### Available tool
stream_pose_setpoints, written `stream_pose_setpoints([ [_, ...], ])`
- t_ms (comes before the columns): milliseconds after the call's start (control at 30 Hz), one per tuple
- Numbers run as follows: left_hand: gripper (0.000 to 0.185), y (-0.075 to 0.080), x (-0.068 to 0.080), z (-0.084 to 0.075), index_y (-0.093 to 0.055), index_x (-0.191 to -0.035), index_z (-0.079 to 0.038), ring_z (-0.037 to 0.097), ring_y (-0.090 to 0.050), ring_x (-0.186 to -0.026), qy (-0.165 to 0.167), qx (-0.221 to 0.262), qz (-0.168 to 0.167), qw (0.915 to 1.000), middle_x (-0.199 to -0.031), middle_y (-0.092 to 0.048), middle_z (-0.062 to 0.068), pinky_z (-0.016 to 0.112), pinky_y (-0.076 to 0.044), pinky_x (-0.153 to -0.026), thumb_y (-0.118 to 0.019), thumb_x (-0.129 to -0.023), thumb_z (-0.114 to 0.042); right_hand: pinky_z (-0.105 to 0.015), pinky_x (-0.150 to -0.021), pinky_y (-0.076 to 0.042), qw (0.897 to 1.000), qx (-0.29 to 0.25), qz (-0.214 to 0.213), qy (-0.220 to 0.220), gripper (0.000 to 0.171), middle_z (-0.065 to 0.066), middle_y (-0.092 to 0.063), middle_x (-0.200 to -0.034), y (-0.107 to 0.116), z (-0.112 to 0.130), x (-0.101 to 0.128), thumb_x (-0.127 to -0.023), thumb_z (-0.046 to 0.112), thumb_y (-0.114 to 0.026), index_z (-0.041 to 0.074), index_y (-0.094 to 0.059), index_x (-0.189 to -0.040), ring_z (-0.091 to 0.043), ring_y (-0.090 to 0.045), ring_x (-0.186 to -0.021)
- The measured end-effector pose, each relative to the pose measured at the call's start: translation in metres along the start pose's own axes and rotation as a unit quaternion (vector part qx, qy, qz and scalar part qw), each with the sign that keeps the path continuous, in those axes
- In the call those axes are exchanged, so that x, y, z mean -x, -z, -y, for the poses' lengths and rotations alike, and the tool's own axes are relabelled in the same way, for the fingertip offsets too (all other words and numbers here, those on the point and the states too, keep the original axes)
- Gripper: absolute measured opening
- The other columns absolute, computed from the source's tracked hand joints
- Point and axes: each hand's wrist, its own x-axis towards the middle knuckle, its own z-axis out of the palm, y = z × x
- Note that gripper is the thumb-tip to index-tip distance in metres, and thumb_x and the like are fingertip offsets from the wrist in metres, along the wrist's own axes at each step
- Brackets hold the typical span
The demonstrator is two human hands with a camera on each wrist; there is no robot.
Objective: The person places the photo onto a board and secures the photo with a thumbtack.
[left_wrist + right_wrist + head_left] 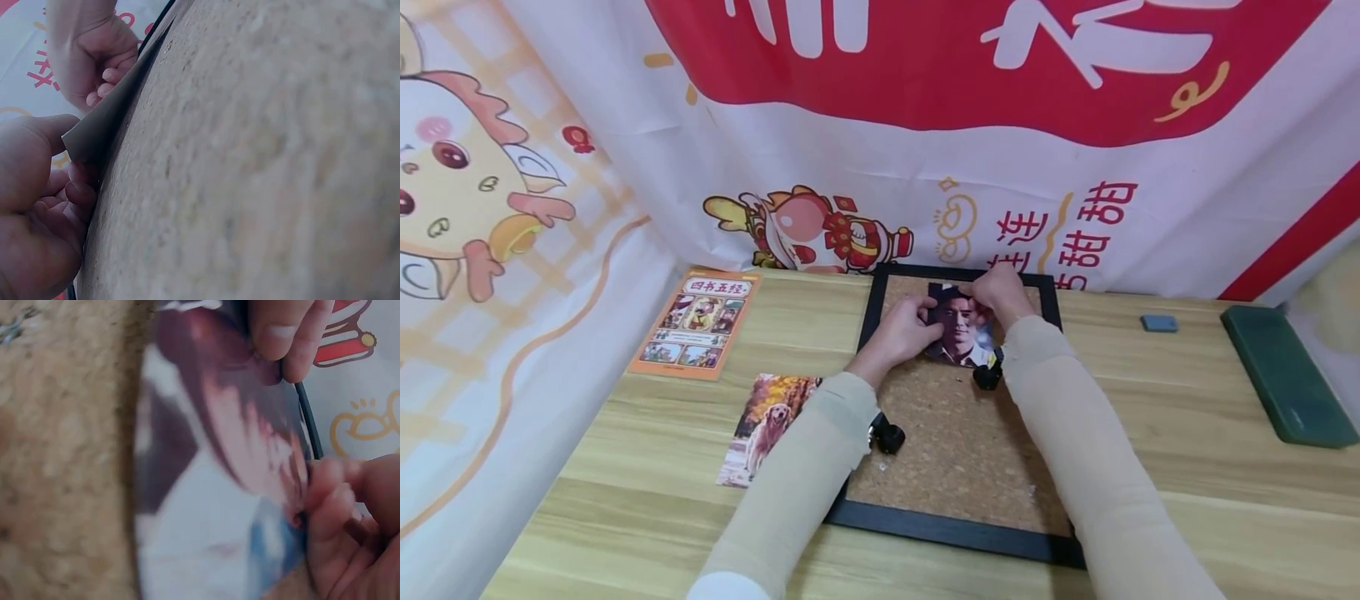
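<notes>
A photo print of a person in a dark hat (958, 329) lies against the upper part of a black-framed cork board (955, 450). My left hand (904, 327) pinches the photo's left edge, thumb on one side and fingertips on the other. In the left wrist view the photo's grey back (103, 131) lifts off the cork at that corner. At the upper right of the photo is my right hand (1000, 293), its fingers curled. The right wrist view shows this hand (356, 519) pinching at the photo's edge; anything small between the fingertips is hidden.
Small clear bits, perhaps pins (1032, 490), dot the lower cork. Left of the board lie a dog photo (767, 429), partly under my left sleeve, and an orange booklet (696, 325). To the right are a small blue block (1159, 323) and a green case (1288, 375). A printed cloth hangs behind.
</notes>
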Motion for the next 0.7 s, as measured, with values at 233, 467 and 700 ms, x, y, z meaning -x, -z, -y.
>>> stream_pose_setpoints([
  [233, 0.042, -0.001, -0.001, 0.000, -0.056, -0.125, -0.008, 0.013, -0.050, -0.067, 0.005, 0.004, 0.004, 1.0000, -0.085, -0.054, 0.004, 0.025, -0.040, -0.059, -0.066, -0.086, -0.023, -0.035, -0.050, -0.054, 0.999, -0.032, 0.016, -0.009, 0.027, -0.004, -0.061, -0.054, 0.003, -0.003, 0.005, -0.090, 0.025, -0.066, -0.001, -0.067, -0.085, -0.018, -0.060, -0.044],
  [467, 0.042, 0.000, -0.001, -0.007, -0.056, -0.124, -0.009, 0.017, -0.055, -0.077, -0.010, -0.081, 0.025, 0.9963, -0.090, -0.058, 0.005, 0.029, -0.045, -0.068, -0.065, -0.087, -0.027, -0.033, -0.052, -0.054, 0.998, -0.052, 0.039, -0.003, 0.025, -0.006, -0.065, -0.062, 0.005, -0.004, 0.011, -0.093, 0.023, -0.063, -0.001, -0.067, -0.093, -0.017, -0.061, -0.049],
  [700, 0.042, 0.001, -0.004, -0.018, -0.055, -0.122, -0.013, 0.022, -0.054, -0.112, 0.013, -0.167, 0.027, 0.9855, -0.121, -0.058, 0.009, 0.040, -0.043, -0.096, -0.065, -0.087, -0.033, -0.035, -0.057, -0.056, 0.995, -0.080, 0.060, 0.013, 0.023, -0.009, -0.068, -0.072, 0.009, -0.006, 0.018, -0.094, 0.022, -0.060, 0.001, -0.066, -0.102, -0.020, -0.065, -0.054],
])
